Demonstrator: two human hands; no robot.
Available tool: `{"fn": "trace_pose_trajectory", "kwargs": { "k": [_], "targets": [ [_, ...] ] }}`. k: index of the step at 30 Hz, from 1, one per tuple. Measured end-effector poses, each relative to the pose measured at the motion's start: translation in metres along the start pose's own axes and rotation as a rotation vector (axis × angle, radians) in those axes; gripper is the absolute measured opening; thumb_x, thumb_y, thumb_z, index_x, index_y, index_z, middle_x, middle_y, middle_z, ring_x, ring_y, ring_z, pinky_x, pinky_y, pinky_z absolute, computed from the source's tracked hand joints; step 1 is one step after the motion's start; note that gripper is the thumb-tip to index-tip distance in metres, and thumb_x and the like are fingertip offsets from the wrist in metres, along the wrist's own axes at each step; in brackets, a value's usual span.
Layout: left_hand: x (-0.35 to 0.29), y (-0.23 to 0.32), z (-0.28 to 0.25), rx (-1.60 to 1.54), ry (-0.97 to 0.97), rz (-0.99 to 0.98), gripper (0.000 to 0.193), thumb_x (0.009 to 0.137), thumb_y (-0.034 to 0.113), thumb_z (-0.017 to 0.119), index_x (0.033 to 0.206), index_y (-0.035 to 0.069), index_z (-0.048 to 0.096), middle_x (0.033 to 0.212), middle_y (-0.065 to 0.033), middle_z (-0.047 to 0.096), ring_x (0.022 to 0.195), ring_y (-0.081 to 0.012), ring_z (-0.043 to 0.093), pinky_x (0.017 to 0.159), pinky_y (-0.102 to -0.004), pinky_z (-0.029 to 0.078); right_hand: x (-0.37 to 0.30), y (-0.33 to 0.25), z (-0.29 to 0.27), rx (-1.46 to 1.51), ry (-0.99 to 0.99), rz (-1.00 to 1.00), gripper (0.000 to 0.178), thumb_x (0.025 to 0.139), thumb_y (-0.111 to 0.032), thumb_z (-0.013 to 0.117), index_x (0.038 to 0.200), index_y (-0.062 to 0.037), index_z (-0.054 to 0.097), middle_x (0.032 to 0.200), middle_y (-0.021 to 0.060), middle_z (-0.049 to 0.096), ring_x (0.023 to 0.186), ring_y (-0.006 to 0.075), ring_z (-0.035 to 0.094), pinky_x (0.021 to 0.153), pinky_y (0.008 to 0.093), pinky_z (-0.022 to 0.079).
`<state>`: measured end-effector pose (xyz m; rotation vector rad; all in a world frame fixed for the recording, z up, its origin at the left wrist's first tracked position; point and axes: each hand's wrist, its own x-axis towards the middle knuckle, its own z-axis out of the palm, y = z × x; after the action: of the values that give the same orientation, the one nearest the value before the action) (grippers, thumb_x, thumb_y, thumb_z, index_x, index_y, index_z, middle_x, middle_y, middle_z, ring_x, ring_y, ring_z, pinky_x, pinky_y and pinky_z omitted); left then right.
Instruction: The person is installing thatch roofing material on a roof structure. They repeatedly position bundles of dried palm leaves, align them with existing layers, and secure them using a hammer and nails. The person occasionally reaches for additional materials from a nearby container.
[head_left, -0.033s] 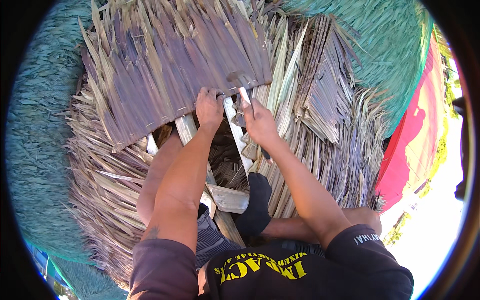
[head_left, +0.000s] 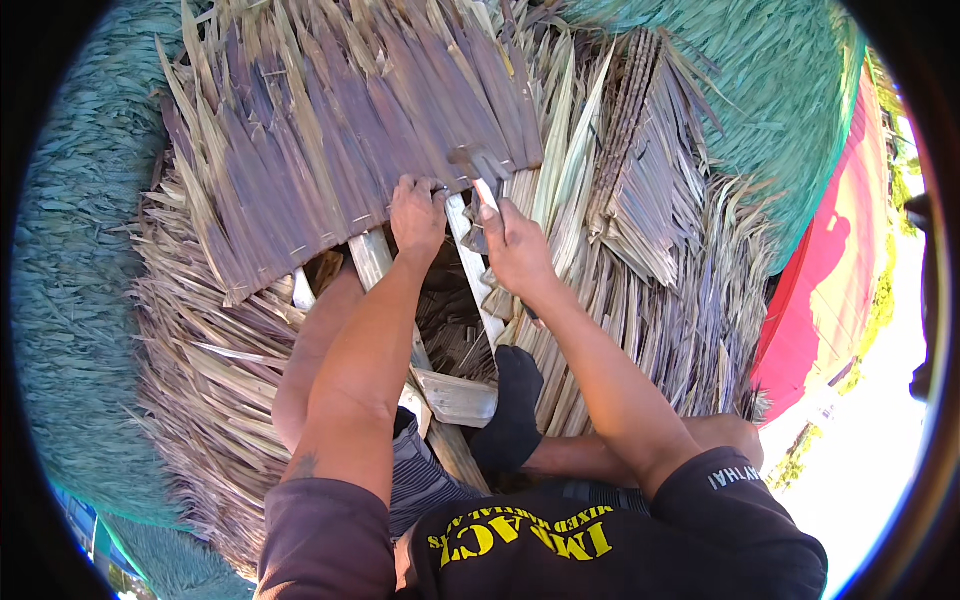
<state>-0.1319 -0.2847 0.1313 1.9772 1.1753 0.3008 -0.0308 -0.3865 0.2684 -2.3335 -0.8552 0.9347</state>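
Observation:
A broad thatch panel of brown dried palm leaves lies across the roof in front of me, its stitched lower edge toward me. At that edge my left hand is closed, its fingers curled over the panel; whether it also pinches something small cannot be seen. My right hand grips the handle of a hammer. The slightly blurred hammer head sits over the panel's lower edge, just right of my left fingertips. Below, a pale wooden strip with a notched side runs down from the edge beside an opening.
Wooden beams frame the opening, and my dark-socked foot rests next to it. Layered dry thatch surrounds me. Another leaf bundle lies to the right. Green thatched roofs and a red roof stand beyond.
The hammer head has shifted slightly left, and my right hand has tilted a little with it. My left hand and the thatch panel stay in place.

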Motion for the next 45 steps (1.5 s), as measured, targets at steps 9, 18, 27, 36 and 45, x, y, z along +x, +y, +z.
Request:
{"fn": "trace_pose_trajectory", "kwargs": {
  "k": [9, 18, 27, 36, 45],
  "targets": [
    [-0.011, 0.003, 0.003, 0.056, 0.023, 0.006, 0.019, 0.087, 0.012, 0.069, 0.102, 0.001, 0.066, 0.103, -0.0188, 0.059, 0.1, -0.0401, 0.058, 0.088, -0.0477, 0.048, 0.029, 0.036, 0.035, -0.194, -0.114, 0.105, 0.049, 0.105, -0.035, 0.045, 0.095, 0.0102, 0.06, 0.085, 0.0367, 0.065, 0.086, 0.0535, 0.064, 0.079, 0.0596, 0.05],
    [-0.014, -0.005, 0.028, -1.586, 0.645, -1.106, 0.038, 0.098, 0.016, 0.067, 0.131, 0.004, 0.052, 0.124, -0.01, 0.062, 0.111, -0.027, 0.061, 0.099, -0.0423, 0.05, 0.018, 0.05, 0.049, -0.159, -0.078, 0.185, 0.045, 0.104, -0.033, 0.044, 0.1, 0.0086, 0.061, 0.091, 0.0373, 0.064, 0.09, 0.0556, 0.061, 0.084, 0.0601, 0.048],
    [-0.013, -0.03, 0.026, -1.739, 0.502, -0.95, 0.037, 0.1, 0.007, 0.061, 0.133, 0.003, 0.046, 0.132, -0.0126, 0.057, 0.121, -0.0305, 0.059, 0.106, -0.0472, 0.052, 0.01, -0.022, -0.012, -0.012, 0.013, 0.082, 0.045, 0.104, -0.036, 0.048, 0.103, 0.0066, 0.061, 0.083, 0.0313, 0.067, 0.078, 0.0512, 0.065, 0.072, 0.0561, 0.05],
    [-0.008, -0.024, 0.018, -1.611, 0.474, -1.027, 0.036, 0.101, 0.006, 0.06, 0.133, 0.002, 0.045, 0.131, -0.0128, 0.056, 0.118, -0.0307, 0.061, 0.104, -0.0474, 0.052, 0.023, -0.02, 0.012, -0.264, -0.111, 0.046, 0.037, 0.106, -0.029, 0.045, 0.107, 0.0046, 0.058, 0.082, 0.0324, 0.065, 0.081, 0.0517, 0.064, 0.073, 0.0545, 0.051],
    [-0.006, -0.01, 0.003, -1.373, 0.333, -1.25, 0.032, 0.1, 0.017, 0.063, 0.126, 0.001, 0.054, 0.12, -0.0137, 0.064, 0.105, -0.028, 0.068, 0.089, -0.0404, 0.06, 0.013, 0.027, 0.034, -0.103, 0.037, -0.157, 0.046, 0.104, -0.043, 0.048, 0.105, 0.0005, 0.061, 0.066, 0.012, 0.058, 0.067, 0.0226, 0.061, 0.061, 0.0354, 0.048]
  ]
}}
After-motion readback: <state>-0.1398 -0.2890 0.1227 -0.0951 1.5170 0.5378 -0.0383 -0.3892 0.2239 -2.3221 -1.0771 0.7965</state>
